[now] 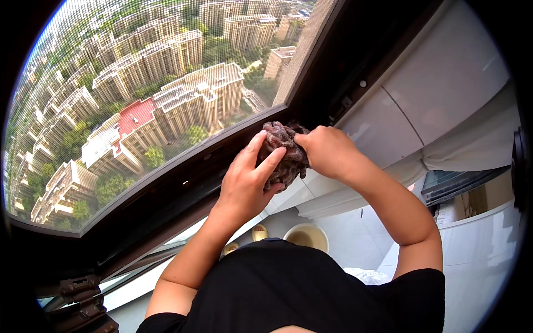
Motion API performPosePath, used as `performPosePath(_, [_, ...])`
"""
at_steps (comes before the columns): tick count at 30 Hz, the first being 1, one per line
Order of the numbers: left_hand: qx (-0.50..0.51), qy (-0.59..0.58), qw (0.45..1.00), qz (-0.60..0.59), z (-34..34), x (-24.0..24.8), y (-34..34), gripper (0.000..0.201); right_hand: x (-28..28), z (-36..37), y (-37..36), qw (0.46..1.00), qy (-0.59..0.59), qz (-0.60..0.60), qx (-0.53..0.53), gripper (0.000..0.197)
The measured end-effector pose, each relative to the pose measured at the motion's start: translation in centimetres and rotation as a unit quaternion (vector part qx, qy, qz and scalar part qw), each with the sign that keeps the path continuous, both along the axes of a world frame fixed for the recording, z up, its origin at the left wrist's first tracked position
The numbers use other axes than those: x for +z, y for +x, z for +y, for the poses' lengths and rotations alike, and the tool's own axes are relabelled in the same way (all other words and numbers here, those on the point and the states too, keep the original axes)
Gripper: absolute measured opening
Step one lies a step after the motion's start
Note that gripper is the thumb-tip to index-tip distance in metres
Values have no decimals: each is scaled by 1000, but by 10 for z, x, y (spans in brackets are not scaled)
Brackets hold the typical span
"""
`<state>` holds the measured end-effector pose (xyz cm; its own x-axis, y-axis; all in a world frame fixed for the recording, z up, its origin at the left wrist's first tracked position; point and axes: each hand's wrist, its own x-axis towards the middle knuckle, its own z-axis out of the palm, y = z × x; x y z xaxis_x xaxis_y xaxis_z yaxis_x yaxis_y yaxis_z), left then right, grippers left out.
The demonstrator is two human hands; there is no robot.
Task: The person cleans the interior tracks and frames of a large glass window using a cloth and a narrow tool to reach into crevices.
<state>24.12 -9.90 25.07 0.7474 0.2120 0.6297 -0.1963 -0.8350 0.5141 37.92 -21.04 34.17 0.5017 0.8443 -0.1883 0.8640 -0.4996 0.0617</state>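
A bunched, ruffled brown-grey cloth (282,161) is held up in front of the dark window frame, close to its lower right corner. My left hand (250,177) cups it from the left, with the fingers spread over its face and the thumb underneath. On the other side, my right hand (328,149) is closed on the cloth's upper right edge, with its fingertips mostly hidden. Folds and small tufts stick out below, between the two hands.
Behind the cloth is a screened window (166,111), with tall buildings far below. On the floor stand a pale bucket (308,237) and yellow slippers (259,232). White tiled wall (411,105) and a light curtain (472,136) are at the right. A dark hinge (80,294) juts in at the lower left.
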Motion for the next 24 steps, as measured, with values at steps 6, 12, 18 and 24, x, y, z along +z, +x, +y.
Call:
performPosePath(6, [9, -23, 1000, -8, 2, 3, -4, 57, -21, -13, -17, 994, 95, -26, 40, 18])
performPosePath(12, [5, -21, 1000, 7, 3, 6, -6, 56, -2, -9, 8, 993, 6, -114, -5, 13])
performPosePath(18, [-8, -11, 1000, -3, 1, 6, -3, 59, -8, -10, 14, 987, 13, -158, 15, 12])
performPosePath(24, [-12, -26, 1000, -3, -1, 8, -2, 75, -12, -15, 13, 991, 0, -131, 37, 22])
